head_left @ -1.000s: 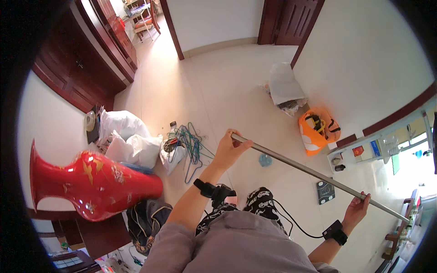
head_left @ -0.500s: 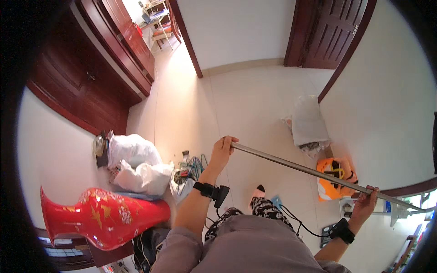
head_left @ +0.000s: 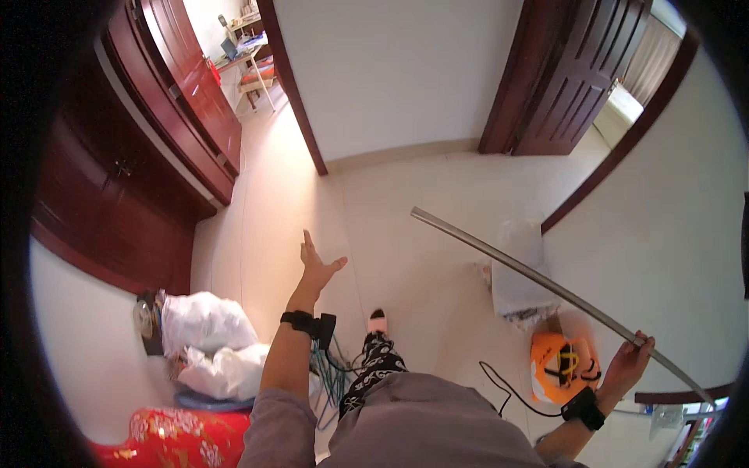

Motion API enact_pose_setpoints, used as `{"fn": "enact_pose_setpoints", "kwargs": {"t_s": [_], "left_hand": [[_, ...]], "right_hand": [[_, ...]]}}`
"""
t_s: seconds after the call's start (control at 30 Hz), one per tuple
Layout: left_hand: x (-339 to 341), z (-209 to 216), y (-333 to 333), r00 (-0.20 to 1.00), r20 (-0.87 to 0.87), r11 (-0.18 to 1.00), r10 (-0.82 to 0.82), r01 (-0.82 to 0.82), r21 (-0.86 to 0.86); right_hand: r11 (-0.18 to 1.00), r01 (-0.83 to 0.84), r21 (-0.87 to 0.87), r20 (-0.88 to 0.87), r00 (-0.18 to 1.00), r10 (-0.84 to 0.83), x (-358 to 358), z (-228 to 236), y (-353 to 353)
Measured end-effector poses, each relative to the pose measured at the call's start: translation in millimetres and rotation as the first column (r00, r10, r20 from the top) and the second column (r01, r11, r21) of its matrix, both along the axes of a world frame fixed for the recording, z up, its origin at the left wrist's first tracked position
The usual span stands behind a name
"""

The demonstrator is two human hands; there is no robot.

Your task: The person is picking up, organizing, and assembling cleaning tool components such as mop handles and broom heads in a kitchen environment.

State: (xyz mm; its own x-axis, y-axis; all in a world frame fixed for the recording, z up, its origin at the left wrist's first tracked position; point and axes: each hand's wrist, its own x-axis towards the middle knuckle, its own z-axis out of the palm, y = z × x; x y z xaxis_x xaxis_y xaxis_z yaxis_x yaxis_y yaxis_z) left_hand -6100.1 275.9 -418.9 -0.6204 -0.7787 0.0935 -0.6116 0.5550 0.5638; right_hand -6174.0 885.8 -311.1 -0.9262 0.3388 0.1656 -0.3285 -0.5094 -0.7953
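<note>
Pole: long, thin and grey, slanting from above the middle of the floor down toward the right rim.
Left hand: holds nothing; thumb spread wide from the raised fingers, well apart from the pole and its near end.
Right hand: clamped on the pole, fingers wrapped round its lower right stretch; the palm is out of sight.
Pole's far end: runs into the bright, crowded patch at the right rim, where its tip is hard to make out.
Package: pale and blurred, crossed by the pole in this view; its contents cannot be told.
Orange bag: upper side showing, with yellow and black things inside whose kind is unclear.
Hangers: a bluish-green tangle, partly behind the left forearm and the patterned trousers.
Red vase: gold and pale decoration; cut off by the lower edge, partly covered by the grey sleeve.
Feet: one pink-topped foot shows; the other is hidden.
</note>
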Motion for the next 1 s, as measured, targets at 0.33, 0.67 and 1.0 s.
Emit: {"fn": "enact_pose_setpoints", "kwargs": {"t_s": [0.33, 0.67, 1.0], "left_hand": [[-275, 58, -135, 0.834, 0.153, 0.839, -0.530, 0.490, 0.238], [-522, 70, -91, 0.289, 0.366, 0.193, -0.885, 0.941, -0.278], [-763, -20, -152, 0.563, 0.122, 0.519, -0.818, 0.812, -0.267]], "right_hand": [[0.999, 0.031, 0.023, -0.032, 0.999, -0.031, -177, -4, -191], [0.990, -0.134, 0.046, -0.168, 0.976, 0.140, -395, -11, -259], [0.986, -0.072, 0.150, -0.109, 0.990, 0.089, -662, -15, -249]]}}
